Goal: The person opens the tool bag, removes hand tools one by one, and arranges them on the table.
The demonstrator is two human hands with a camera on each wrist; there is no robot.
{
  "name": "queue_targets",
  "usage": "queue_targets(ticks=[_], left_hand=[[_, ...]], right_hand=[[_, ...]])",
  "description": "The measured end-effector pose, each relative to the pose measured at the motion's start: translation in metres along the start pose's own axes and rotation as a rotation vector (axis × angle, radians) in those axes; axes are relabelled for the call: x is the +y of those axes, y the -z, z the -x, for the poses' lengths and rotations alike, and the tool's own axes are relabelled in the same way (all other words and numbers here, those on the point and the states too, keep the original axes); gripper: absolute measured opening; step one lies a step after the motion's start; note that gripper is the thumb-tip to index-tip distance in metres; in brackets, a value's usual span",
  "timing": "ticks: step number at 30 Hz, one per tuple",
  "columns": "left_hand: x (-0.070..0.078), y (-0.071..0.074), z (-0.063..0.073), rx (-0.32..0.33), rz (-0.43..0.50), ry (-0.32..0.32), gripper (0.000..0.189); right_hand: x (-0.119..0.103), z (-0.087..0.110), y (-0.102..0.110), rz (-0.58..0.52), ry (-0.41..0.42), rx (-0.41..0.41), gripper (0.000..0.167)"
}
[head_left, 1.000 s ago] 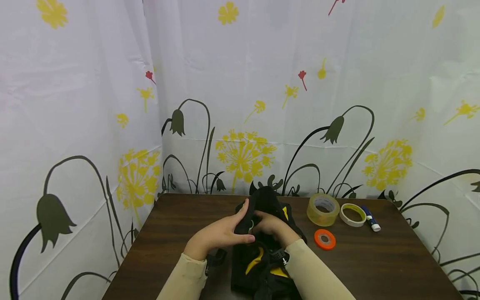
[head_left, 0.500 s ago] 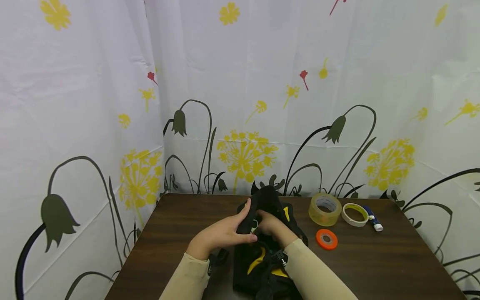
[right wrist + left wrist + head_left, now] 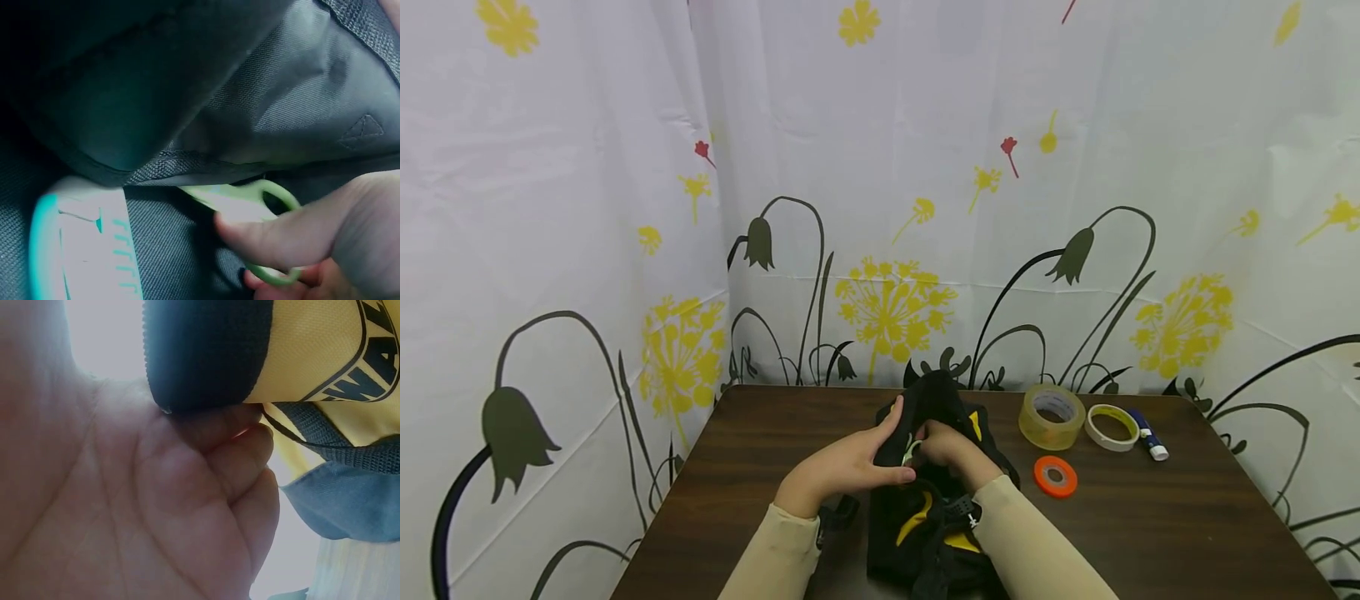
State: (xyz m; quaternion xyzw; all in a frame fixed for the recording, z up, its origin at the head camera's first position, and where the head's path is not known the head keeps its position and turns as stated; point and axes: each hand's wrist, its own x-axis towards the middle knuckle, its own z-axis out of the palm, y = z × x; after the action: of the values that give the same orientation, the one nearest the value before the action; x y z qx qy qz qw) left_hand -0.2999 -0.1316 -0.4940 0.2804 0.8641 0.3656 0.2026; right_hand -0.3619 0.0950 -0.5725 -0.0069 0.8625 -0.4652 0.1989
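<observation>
A black and yellow tool bag (image 3: 917, 533) stands on the table in the head view. My left hand (image 3: 838, 468) holds the left side of its opening; in the left wrist view the fingers curl behind the zippered edge (image 3: 209, 356), beside a yellow panel with partial black lettering. My right hand (image 3: 955, 454) reaches inside the bag. Seen from the right wrist, its thumb and fingers pinch the green handles of a pair of scissors (image 3: 244, 203). The blades are mostly hidden by the inner pocket. A white and teal object (image 3: 90, 244) lies beside the scissors inside; its kind is unclear.
Right of the bag are a wide roll of clear packing tape (image 3: 1051, 433), a white tape roll (image 3: 1101, 433), an orange tape roll (image 3: 1056, 477) and a blue tube with a white cap (image 3: 1148, 437). A flowered curtain (image 3: 880, 167) hangs behind the brown table (image 3: 760, 433).
Slightly more of the green scissors handle shows between my hands at the bag's opening. My left hand keeps its hold, and the right stays inside the bag.
</observation>
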Motion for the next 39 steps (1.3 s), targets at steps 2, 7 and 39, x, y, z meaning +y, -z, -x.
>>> queue_targets(ticks=[2, 7, 39], left_hand=[[0.000, 0.000, -0.001, 0.002, 0.001, 0.000, 0.114], [0.000, 0.000, -0.001, 0.000, -0.009, -0.002, 0.113], [0.000, -0.003, 0.000, 0.004, -0.019, -0.031, 0.114]], right_hand=[[0.000, 0.002, 0.001, -0.018, -0.008, 0.014, 0.033], [0.000, 0.005, 0.000, -0.080, -0.034, 0.053, 0.030], [0.003, 0.014, -0.004, -0.288, 0.036, 0.047, 0.042]])
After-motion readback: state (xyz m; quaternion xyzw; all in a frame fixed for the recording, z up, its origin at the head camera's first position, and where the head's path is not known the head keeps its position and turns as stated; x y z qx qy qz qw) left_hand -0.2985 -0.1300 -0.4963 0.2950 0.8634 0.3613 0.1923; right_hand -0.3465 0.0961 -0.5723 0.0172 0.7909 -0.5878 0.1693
